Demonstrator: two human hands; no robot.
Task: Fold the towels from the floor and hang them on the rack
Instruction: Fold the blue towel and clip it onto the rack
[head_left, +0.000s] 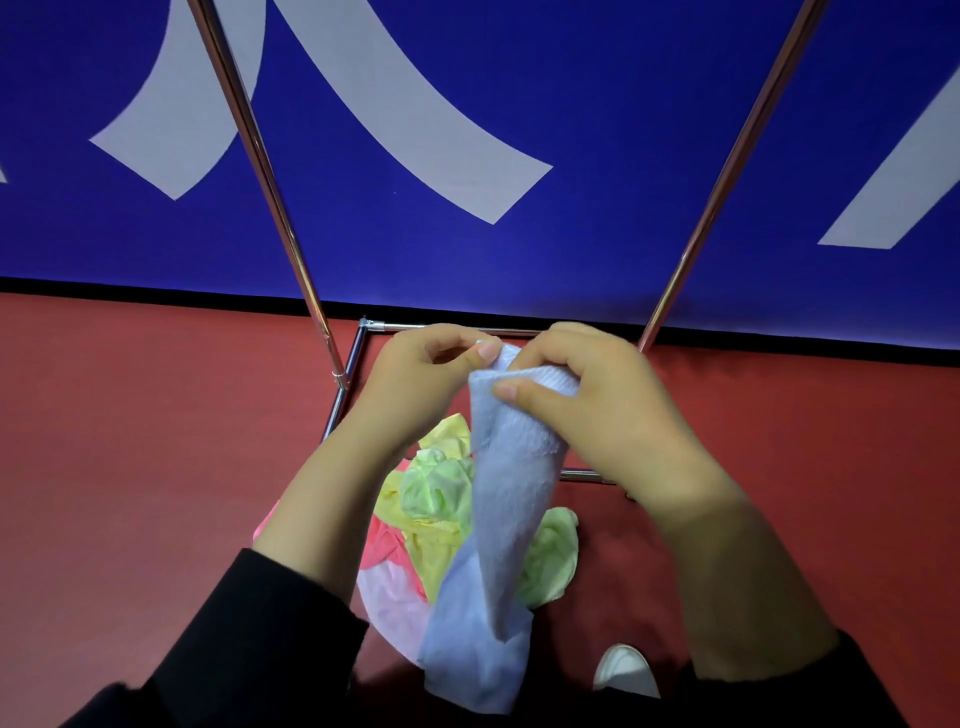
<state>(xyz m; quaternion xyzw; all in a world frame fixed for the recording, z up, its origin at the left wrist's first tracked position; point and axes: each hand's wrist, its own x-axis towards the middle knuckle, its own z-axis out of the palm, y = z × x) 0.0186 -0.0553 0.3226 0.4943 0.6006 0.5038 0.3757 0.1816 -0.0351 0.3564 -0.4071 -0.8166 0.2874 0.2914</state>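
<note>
Both forearms reached forward and slightly inward from black sleeves pushed back above the wrists, so the hands met close together in front of the person. The left hand (421, 374) was turned palm inward, its fingers curled and the thumb tip pinching the top of a pale blue towel (498, 519). The right hand (582, 395) sat just beside it, back upward, fingers bent over the same bunched edge with the thumb pressed flat across the cloth.
</note>
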